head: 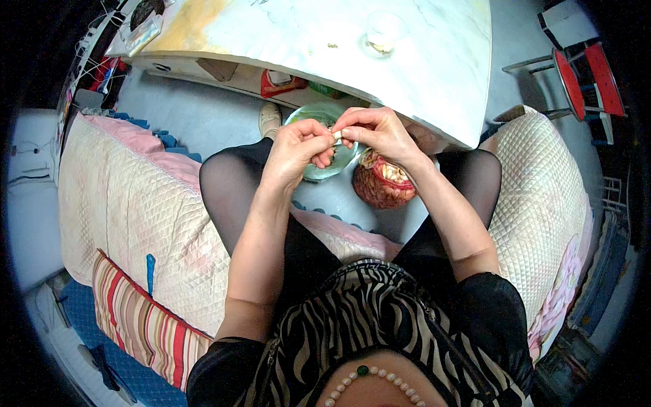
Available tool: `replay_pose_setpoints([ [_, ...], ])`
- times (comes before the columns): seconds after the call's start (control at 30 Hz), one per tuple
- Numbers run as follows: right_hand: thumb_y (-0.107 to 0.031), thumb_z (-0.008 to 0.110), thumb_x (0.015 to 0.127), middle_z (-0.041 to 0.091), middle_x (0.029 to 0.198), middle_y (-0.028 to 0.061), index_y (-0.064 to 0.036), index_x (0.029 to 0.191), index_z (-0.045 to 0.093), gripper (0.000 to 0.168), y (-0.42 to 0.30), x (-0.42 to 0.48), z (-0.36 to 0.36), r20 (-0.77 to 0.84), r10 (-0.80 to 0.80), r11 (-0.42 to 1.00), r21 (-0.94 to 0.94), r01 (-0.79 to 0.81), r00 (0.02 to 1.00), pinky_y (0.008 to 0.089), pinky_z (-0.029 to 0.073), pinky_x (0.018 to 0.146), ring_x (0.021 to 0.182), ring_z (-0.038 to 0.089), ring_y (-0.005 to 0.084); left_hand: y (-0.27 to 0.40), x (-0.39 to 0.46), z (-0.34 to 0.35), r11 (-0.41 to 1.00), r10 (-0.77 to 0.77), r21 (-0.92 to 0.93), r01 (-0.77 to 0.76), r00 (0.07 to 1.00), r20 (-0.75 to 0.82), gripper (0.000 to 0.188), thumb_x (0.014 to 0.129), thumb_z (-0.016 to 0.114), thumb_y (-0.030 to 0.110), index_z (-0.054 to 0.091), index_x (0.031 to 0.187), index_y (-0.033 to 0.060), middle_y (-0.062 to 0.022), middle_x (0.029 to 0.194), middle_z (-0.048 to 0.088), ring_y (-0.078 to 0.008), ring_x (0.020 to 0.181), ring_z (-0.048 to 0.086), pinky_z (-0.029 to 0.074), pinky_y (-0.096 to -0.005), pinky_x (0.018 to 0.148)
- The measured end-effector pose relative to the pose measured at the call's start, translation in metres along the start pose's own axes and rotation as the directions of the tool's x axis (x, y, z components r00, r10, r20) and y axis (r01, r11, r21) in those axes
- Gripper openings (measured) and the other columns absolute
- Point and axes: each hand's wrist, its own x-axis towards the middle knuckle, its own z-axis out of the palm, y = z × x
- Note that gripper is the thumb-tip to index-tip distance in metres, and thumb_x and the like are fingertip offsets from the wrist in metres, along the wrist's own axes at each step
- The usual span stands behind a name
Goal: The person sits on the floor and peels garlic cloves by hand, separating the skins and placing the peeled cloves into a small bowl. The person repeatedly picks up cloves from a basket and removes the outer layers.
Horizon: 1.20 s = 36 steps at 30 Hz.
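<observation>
Both hands meet over a pale green bowl or bin (318, 173) between the knees. The fingertips of my left hand (305, 147) and my right hand (374, 129) pinch one small whitish piece (337, 135) between them; what it is exactly cannot be told. Dark bits lie in the green container, partly hidden by the hands. Just right of it, below my right wrist, stands a round container in a red mesh bag (379, 191), filled with pale pieces (394, 173) that look like garlic cloves or nuts. On the table, a clear plastic cup (384, 38) holds a few light pieces.
The marble-patterned table (285, 30) reaches close in front of the hands. Its lower shelf holds a red item (277, 84). A quilted sofa cover (178, 224) spreads on both sides, with a striped cushion (147, 325) at left. A red stool (567, 84) stands at far right.
</observation>
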Motion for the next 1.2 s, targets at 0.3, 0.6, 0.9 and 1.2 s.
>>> replay_pose_setpoints([
  [0.3, -0.001, 0.058, 0.088, 0.062, 0.093, 0.0086, 0.006, 0.096, 0.067, 0.014, 0.001, -0.001, 0.012, -0.105, 0.067, 0.993, 0.108, -0.055, 0.992, 0.0229, 0.048, 0.068, 0.074, 0.057, 0.0103, -0.008, 0.006, 0.009, 0.995, 0.101, -0.007, -0.102, 0.988, -0.118, 0.008, 0.083, 0.059, 0.007, 0.057, 0.076, 0.0053, 0.0004, 0.059, 0.055, -0.0048, 0.045, 0.047, 0.035, -0.018, 0.042],
  [0.6, -0.001, 0.062, 0.085, 0.058, 0.106, 0.0083, 0.003, 0.103, 0.067, 0.019, 0.001, -0.002, 0.019, -0.188, -0.104, 0.994, -0.009, 0.104, 0.977, 0.0243, 0.05, 0.075, 0.082, 0.058, 0.0117, -0.006, 0.008, 0.007, 0.985, 0.073, -0.147, -0.093, 0.988, -0.138, 0.007, 0.084, 0.059, 0.007, 0.059, 0.079, 0.0024, -0.0016, 0.065, 0.059, -0.0046, 0.049, 0.051, 0.039, -0.0159, 0.044],
  [0.9, -0.003, 0.07, 0.077, 0.061, 0.094, 0.0062, -0.001, 0.097, 0.069, 0.02, -0.004, -0.003, 0.016, -0.219, -0.233, 0.947, -0.273, 0.17, 0.948, 0.0246, 0.049, 0.073, 0.085, 0.059, 0.0132, -0.003, 0.005, 0.009, 0.981, 0.018, -0.189, -0.034, 0.996, -0.085, 0.014, 0.087, 0.064, 0.012, 0.062, 0.088, -0.0008, -0.0066, 0.073, 0.064, -0.0089, 0.058, 0.061, 0.049, -0.0182, 0.052],
  [1.2, -0.006, 0.071, 0.075, 0.061, 0.087, 0.0081, -0.003, 0.093, 0.069, 0.019, -0.005, -0.002, 0.013, -0.077, -0.428, 0.782, -0.531, 0.327, 0.9, 0.029, 0.05, 0.069, 0.079, 0.062, 0.0206, -0.005, 0.004, 0.005, 0.993, -0.012, -0.121, 0.002, 0.997, -0.081, 0.005, 0.085, 0.063, 0.006, 0.061, 0.084, 0.0009, -0.0047, 0.069, 0.063, -0.0081, 0.054, 0.059, 0.048, -0.0176, 0.048],
])
